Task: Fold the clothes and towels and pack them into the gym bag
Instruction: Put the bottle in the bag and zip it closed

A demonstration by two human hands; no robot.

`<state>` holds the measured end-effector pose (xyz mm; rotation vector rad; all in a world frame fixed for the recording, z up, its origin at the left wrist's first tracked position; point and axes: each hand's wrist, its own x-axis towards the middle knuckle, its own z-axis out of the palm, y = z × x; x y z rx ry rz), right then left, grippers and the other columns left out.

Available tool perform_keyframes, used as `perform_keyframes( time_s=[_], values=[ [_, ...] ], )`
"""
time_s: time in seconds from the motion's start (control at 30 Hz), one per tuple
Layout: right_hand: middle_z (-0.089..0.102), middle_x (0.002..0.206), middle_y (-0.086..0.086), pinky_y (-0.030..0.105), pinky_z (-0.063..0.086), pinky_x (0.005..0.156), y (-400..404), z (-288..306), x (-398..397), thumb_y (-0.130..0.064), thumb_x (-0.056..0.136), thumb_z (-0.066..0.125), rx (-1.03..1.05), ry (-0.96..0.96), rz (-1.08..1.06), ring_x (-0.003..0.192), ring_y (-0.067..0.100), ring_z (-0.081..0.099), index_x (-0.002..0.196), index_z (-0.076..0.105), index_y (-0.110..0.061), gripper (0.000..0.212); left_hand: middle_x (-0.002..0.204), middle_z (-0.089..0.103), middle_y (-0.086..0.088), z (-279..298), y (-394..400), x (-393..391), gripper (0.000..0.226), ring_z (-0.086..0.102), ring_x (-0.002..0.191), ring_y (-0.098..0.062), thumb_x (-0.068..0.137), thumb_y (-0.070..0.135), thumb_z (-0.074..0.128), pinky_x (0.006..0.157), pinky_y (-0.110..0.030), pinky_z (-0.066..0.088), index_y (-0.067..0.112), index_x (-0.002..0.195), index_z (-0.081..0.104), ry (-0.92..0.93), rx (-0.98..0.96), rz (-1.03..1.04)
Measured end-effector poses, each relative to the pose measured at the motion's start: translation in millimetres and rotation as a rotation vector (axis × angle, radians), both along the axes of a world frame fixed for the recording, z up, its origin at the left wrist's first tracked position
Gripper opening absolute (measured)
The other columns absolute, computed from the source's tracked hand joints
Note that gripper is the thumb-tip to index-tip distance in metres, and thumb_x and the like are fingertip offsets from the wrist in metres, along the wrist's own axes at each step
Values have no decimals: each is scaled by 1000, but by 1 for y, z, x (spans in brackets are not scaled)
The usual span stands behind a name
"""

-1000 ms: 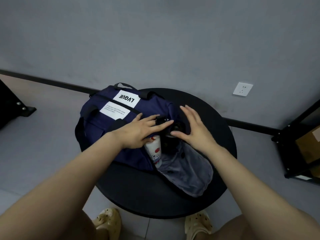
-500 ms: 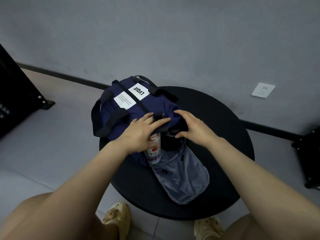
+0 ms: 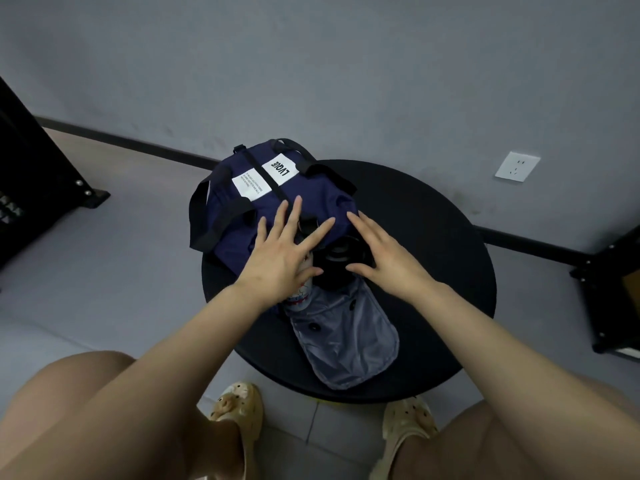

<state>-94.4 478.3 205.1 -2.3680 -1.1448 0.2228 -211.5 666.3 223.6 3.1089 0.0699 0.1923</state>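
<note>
The bag (image 3: 277,206) is lying on its side on the round table (image 3: 433,244), its open end facing the person and its grey flap (image 3: 343,337) spilling toward the table's near edge. Both hands are hovering spread over that opening: the left hand (image 3: 282,258) with fingers fanned straight above a printed bottle (image 3: 299,292), the right hand (image 3: 384,254) flat and relaxed beside a black bottle (image 3: 337,261), neither gripping anything. No loose clothes or towels are showing, so the packing is probably near its end. The bag is looking soft and floppy, likely sagging wherever it is lifted, so the black straps (image 3: 214,216) are offering the surest hold. The flap is looking thin and slick, best pinched at its edge, and the bottles may be sliding out if the bag is tipped.
</note>
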Motion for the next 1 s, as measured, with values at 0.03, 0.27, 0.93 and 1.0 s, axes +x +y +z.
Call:
perform_keyframes(
  time_s=[0.03, 0.27, 0.93, 1.0],
  values=[
    [2, 160, -11, 35, 31, 109, -6, -2, -4, -38, 91, 61, 1, -46, 2, 145, 17, 15, 150, 0, -40, 85, 156, -19, -18, -4, -6, -6, 86, -16, 144, -31, 89, 53, 51, 116, -49, 2, 44, 142, -16, -57, 20, 0],
    [12, 159, -5, 26, 5, 120, -57, -40, -39, -49, 95, 46, -263, -316, 336, 144, 5, 0, 152, 13, -21, 71, 149, 29, -25, -45, -37, -59, 77, 28, 138, -37, 79, 49, 68, 109, -49, 28, 12, 142, 42, -149, 156, -190],
    [19, 158, 0, 21, -4, 114, -92, -86, -64, -14, 101, 40, -387, -274, 371, 146, 13, 18, 151, 20, -17, 54, 137, 52, -10, -78, -65, -78, 45, 52, 123, -26, 92, 0, 47, 96, -33, 42, 9, 136, 48, 209, -210, -305],
    [48, 143, 8, 32, 24, 113, -88, -74, -66, -7, 93, 57, -234, -346, 331, 130, 20, 48, 140, 46, -10, 48, 126, 60, -13, -70, -58, -79, 47, 60, 111, -30, 84, -8, 53, 84, -37, 50, 5, 129, 55, 133, -252, -278]
  ],
)
